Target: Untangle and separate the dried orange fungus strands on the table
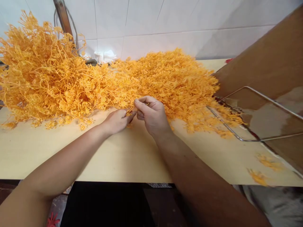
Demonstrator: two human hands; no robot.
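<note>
A large heap of orange, many-pronged artificial flower pieces spreads along the back of the table, with a flatter pile of the same orange pieces to its right. At the front edge of the heap, my left hand is closed, partly hidden under an orange sprig. My right hand is close beside it, thumb and forefinger pinched together at that sprig. The stem between my fingers is too small to make out clearly. Both hands are just above the table.
The pale tabletop runs across in front of me. A bent metal wire frame juts in from the right, by a big brown cardboard box. Loose orange pieces lie near the right front edge. White crumpled tissue sits against the tiled wall.
</note>
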